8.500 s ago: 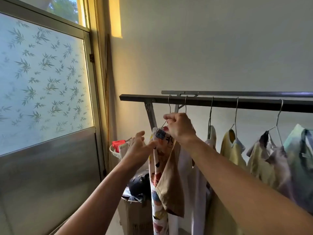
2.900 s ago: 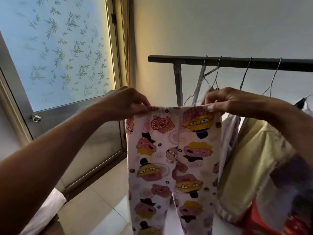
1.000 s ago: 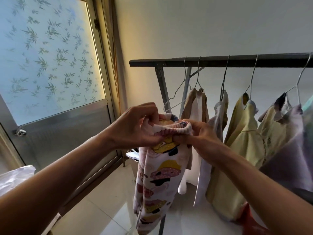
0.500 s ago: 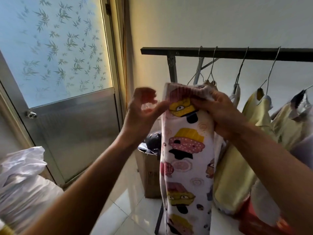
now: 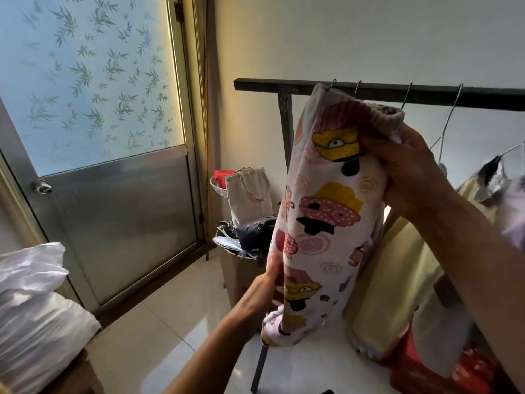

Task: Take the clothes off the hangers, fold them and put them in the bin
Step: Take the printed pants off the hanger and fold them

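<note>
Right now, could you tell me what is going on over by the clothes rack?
A person is folding a pair of patterned pants, held up in front of the rack and doubled lengthwise. The right hand grips the waistband at the top, while the left hand holds the legs lower down, near the cuffs. A yellow garment and others hang on wire hangers behind, not yet taken down.

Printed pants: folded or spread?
Folded once lengthwise: the printed pants hang as one narrow strip, legs together. Right hand grips the waistband, left hand holds low down. No crosswise fold yet.
</note>
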Tool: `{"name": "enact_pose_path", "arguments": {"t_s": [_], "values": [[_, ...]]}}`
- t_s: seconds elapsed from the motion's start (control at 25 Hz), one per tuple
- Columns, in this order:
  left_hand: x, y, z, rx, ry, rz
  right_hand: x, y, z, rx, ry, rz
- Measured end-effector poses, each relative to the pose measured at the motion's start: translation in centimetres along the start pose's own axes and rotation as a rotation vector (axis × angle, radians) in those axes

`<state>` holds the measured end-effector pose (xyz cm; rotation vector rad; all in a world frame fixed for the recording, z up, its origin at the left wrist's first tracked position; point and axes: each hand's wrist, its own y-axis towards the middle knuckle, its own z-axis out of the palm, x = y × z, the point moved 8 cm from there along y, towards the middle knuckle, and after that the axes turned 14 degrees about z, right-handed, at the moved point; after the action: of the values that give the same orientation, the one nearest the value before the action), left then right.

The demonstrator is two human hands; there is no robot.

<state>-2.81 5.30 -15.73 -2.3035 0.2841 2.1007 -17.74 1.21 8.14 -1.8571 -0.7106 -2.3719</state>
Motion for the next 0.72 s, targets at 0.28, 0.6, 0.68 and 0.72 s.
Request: {"name": "enact_pose_path", "arguments": {"t_s": [0.28, 0.6, 0.68, 0.72], "values": [[-2.4, 2.7, -0.8, -0.054, -0.711, 0.192, 1.0, 0.2, -2.7, -0.031, -0.02, -0.049], [-5.4, 2.3, -6.6, -0.188, -0.173, 0.272, 1.1, -0.1, -4.4, -0.155, -0.181, -0.022], [-7.0, 2.1, -7.8, -0.182, 0.218, 0.307, 1.6, 0.2, -4.3, -0.223, -0.249, -0.024], [-7.4, 2.1, -8.5, -0.18, 0.282, 0.31, 1.8, 0.5, -4.3, -0.255, -0.265, -0.02]]}}
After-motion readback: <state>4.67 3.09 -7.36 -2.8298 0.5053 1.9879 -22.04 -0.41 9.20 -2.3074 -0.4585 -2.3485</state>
